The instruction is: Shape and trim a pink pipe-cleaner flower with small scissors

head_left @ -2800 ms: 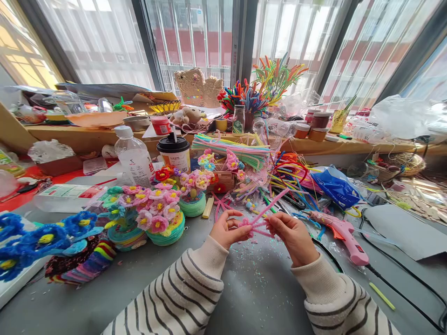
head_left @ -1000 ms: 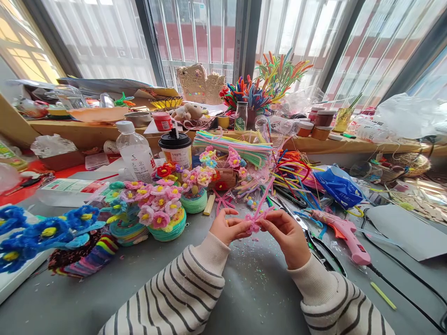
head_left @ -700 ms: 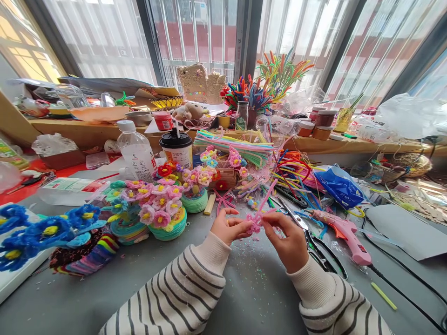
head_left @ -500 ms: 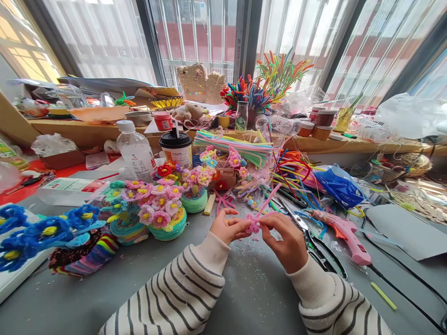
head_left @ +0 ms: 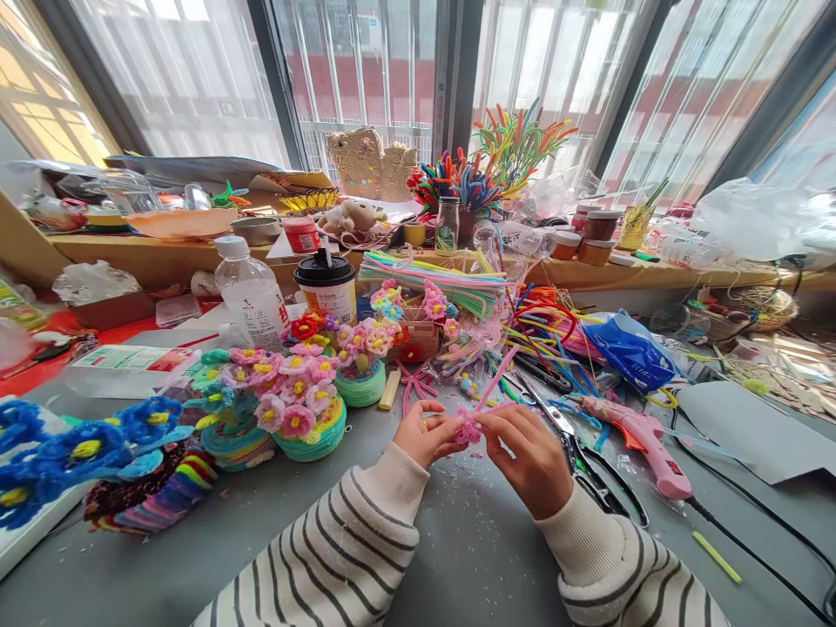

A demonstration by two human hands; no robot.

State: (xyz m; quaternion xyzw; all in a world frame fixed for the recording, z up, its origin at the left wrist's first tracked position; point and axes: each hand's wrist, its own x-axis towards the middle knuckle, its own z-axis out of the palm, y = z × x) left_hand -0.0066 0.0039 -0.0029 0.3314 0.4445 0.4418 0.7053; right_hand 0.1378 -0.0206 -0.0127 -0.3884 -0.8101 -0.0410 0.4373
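Between my two hands, above the grey table, is a small pink pipe-cleaner flower (head_left: 468,426), with a loose pink stem sticking up to the right. My left hand (head_left: 426,429) pinches the flower's left side between thumb and fingers. From the right, my right hand (head_left: 529,448) pinches the flower's edge with thumb and forefinger. Fingertips hide part of the flower. Just beyond lie several bent pink pipe cleaners (head_left: 416,383). Close to my right hand lie black-handled scissors (head_left: 591,453).
Pots of pipe-cleaner flowers (head_left: 312,427) stand left, with a bottle (head_left: 248,292) and a lidded cup (head_left: 325,283) behind. A pink glue gun (head_left: 643,444) with a black cord lies right. Bundled pipe cleaners (head_left: 434,280) and a blue packet (head_left: 630,350) are farther back.
The camera view has tilted slightly, so the scene sits a little lower. Both hands still pinch the pink flower, which looks slightly turned.
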